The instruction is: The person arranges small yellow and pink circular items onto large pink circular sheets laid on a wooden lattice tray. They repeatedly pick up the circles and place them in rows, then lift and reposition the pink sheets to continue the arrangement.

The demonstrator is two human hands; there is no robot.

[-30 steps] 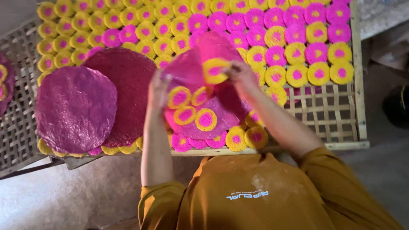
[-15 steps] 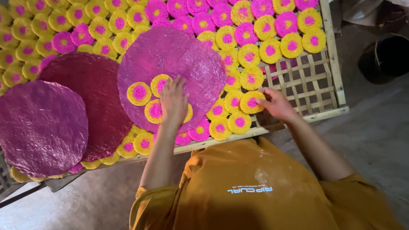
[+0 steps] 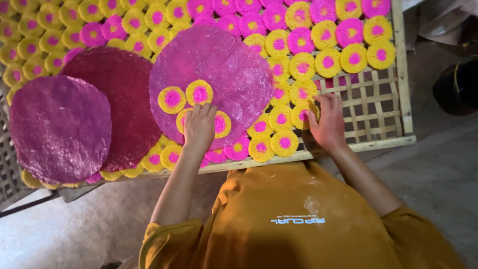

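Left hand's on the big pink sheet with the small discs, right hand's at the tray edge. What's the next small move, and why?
Probably lift the small disc under the left hand off the large pink sheet. Four yellow-and-pink discs lie on that sheet, and the bamboo tray shows bare slats beside the right hand.

Three large round pink-and-crimson wafer sheets lie on the woven bamboo drying rack (image 3: 383, 107): a glittery magenta one (image 3: 59, 127) at the left, a darker crimson one (image 3: 124, 99) beside it, and a bright pink one (image 3: 219, 69) in the middle. Four small yellow discs with pink centres (image 3: 172, 98) sit on that middle sheet. Dozens more small discs cover the one rack, too many to count. Two hands are at work.
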